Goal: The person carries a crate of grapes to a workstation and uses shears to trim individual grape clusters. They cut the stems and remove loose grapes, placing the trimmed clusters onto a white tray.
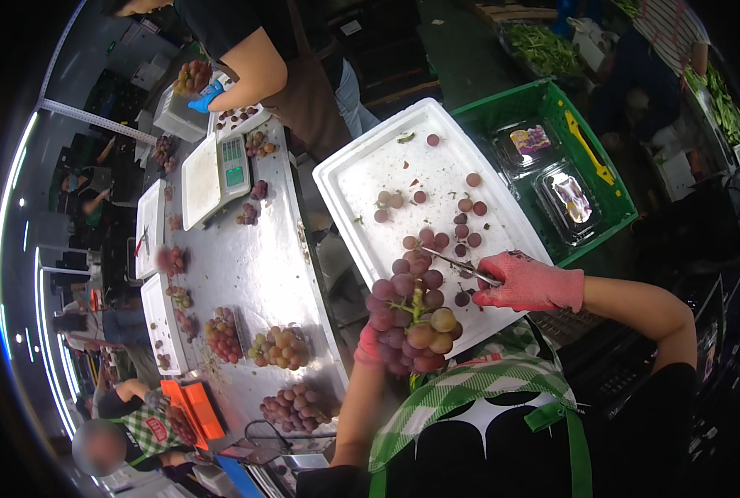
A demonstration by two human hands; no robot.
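Note:
My left hand (368, 346), in a pink glove, is wrapped around the lower side of a bunch of grapes (415, 311) and is mostly hidden by it. The fruit is purple-red, with some yellowish grapes on the near side and a green stem (417, 301) showing. In a red-pink glove, my right hand (525, 281) grips small metal scissors (463, 264). Their blades point left and meet the far part of the bunch. Beneath both lies a white foam tray (370, 165), with loose grapes (472, 180) and plant scraps scattered in it.
A green crate (594, 230) holding clear plastic boxes (569, 202) stands behind the tray. To the left, a metal table (252, 267) carries a scale (217, 177), grape bunches (283, 348) and foam trays (161, 327). A co-worker's blue-gloved hand (207, 98) holds grapes; another person works by an orange scale (196, 411).

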